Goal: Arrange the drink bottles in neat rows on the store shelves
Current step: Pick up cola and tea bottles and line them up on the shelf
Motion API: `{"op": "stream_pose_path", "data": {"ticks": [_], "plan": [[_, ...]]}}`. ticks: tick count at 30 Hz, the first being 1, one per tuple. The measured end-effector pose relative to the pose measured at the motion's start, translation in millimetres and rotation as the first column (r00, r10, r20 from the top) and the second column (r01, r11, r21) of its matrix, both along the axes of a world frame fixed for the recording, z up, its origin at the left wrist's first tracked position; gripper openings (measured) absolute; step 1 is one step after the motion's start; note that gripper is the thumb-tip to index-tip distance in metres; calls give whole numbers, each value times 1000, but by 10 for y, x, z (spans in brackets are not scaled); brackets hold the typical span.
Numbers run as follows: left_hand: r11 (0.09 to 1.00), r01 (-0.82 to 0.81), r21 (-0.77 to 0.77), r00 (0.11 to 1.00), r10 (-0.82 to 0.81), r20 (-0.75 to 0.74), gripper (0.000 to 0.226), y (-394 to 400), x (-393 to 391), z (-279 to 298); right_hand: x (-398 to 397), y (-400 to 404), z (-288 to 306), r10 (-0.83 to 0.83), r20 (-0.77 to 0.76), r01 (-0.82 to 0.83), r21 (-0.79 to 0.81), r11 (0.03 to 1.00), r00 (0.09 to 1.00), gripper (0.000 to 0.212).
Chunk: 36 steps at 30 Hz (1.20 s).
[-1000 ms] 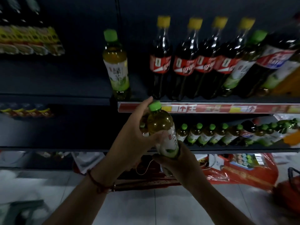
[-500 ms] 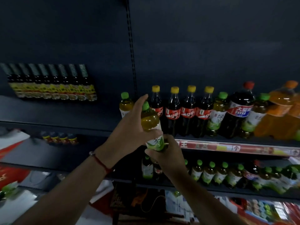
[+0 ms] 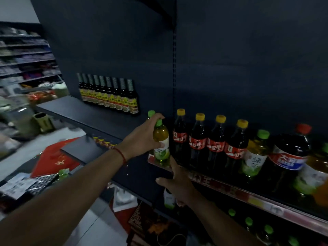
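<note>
My left hand (image 3: 142, 141) grips a green-tea bottle (image 3: 161, 141) with a green cap by its upper body. The bottle is upright at the left end of the drinks shelf (image 3: 230, 191), at its front edge, beside a row of yellow-capped cola bottles (image 3: 206, 144). Another green-capped bottle (image 3: 151, 113) stands just behind it, mostly hidden by my hand. My right hand (image 3: 175, 185) is below the shelf edge; its forefinger reaches up to the bottle's base and it holds nothing that I can see.
Further right stand a second green-tea bottle (image 3: 255, 153), a big red-capped cola (image 3: 291, 153) and an orange drink (image 3: 319, 176). Small green-capped bottles (image 3: 248, 221) fill the shelf below. Dark sauce bottles (image 3: 108, 95) line the left shelf. Red bags (image 3: 53, 160) lie below left.
The green-tea bottle went up from in front of the lower shelf to the left end of the cola shelf. My right hand came off its base and dropped below the shelf edge.
</note>
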<state>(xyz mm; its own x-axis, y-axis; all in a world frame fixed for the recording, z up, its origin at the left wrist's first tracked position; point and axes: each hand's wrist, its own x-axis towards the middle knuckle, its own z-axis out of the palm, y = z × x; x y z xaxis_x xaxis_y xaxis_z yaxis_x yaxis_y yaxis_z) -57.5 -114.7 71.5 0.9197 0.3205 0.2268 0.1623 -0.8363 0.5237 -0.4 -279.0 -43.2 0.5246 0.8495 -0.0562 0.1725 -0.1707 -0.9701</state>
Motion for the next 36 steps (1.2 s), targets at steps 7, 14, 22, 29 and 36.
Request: {"op": "stream_pose_path", "data": {"ticks": [7, 14, 22, 29, 36], "plan": [[916, 95, 391, 995, -102, -2, 87, 559, 494, -166, 76, 538, -143, -78, -34, 78, -16, 997, 996, 107], [805, 194, 561, 978, -201, -51, 94, 848, 886, -418, 104, 920, -273, -195, 87, 205, -133, 970, 977, 109], [757, 94, 646, 990, -140, 21, 107, 823, 975, -500, 231, 583, 57, -249, 357, 307, -115, 945, 900, 78], [790, 60, 610, 983, -153, 100, 109, 573, 942, -273, 509, 233, 1165, -80, 907, 339, -71, 938, 413, 38], [805, 195, 561, 965, -259, 36, 84, 416, 1157, -158, 789, 68, 1494, 66, 971, 357, -147, 922, 229, 50]]}}
